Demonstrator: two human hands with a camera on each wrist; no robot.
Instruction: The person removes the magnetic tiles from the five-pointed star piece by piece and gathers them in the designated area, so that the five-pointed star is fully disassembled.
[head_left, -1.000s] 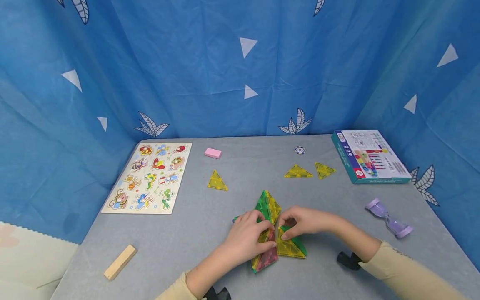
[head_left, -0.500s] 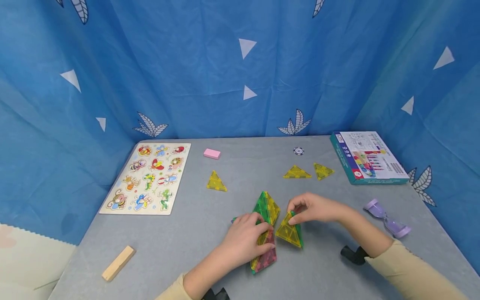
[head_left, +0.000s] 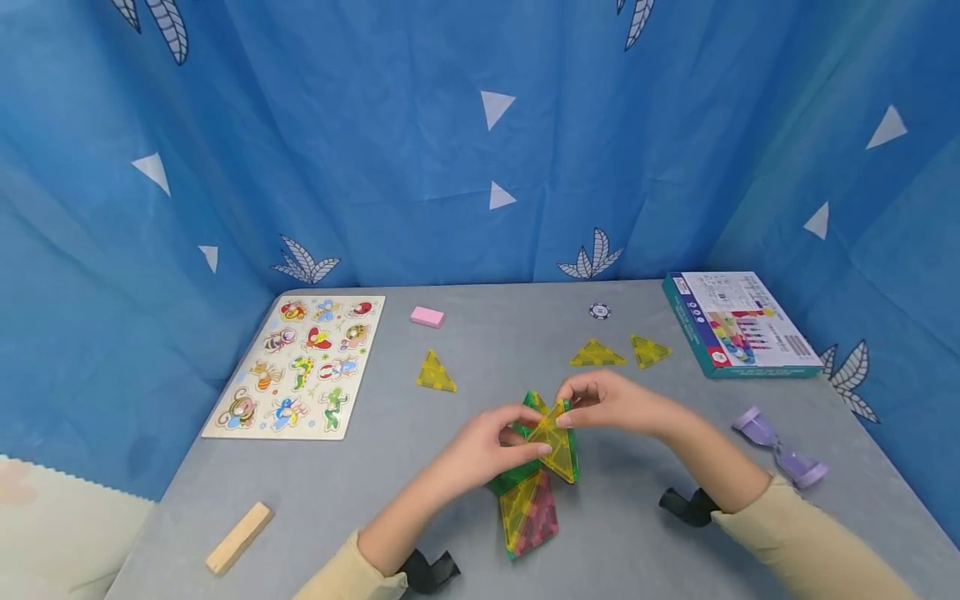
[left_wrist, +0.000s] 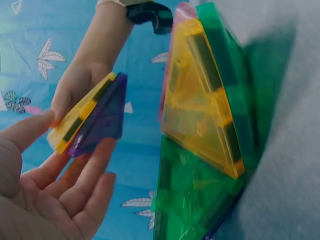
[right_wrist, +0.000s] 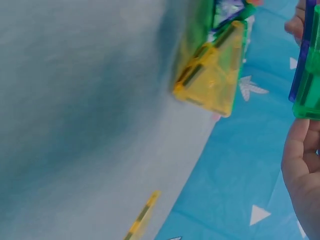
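A small pyramid of magnetic tiles (head_left: 553, 446), with yellow, green and purple triangles, is raised off the table between both hands. My right hand (head_left: 618, 404) pinches it near the top corner. From the other side my left hand (head_left: 483, 446) holds it, the thumb on the yellow face and the fingers behind, along the purple tile (left_wrist: 102, 120) in the left wrist view. Below them stands a larger magnetic-tile structure (head_left: 528, 512) of green, yellow and red triangles, partly hidden by the left hand and the pyramid.
Loose yellow triangle tiles (head_left: 435, 372) lie farther back. Around the table are a wooden insect puzzle (head_left: 300, 367), a wooden block (head_left: 240, 537), a pink block (head_left: 427, 317), a poker chip (head_left: 599, 311), a boxed set (head_left: 742, 325) and a purple hourglass (head_left: 780, 446).
My right hand has lifted the small pyramid off the table and carried it up and left. My left hand has let go of the larger structure and taken hold of the pyramid.
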